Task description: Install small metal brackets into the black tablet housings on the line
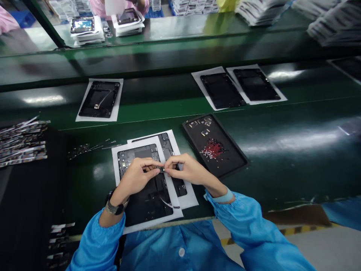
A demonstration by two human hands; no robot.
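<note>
My left hand point(138, 177) and my right hand point(184, 169) meet fingertip to fingertip above an open black tablet chassis point(146, 203) that lies on a white sheet point(117, 165). Both pinch a tiny dark part point(162, 170) between thumb and fingers. A thin ribbon cable point(166, 203) trails across the chassis below the hands. A second chassis point(169, 145) on its own sheet lies partly under the first, just behind my right hand. My left wrist wears a watch, and both arms are in blue sleeves.
A black tray point(234, 150) with small red parts and several dark components sits right of my hands. Three more chassis on white sheets point(99, 98) point(222, 90) point(255, 83) lie on the green belt behind. Strips of parts point(22, 143) are stacked at left. Another person works across the far bench.
</note>
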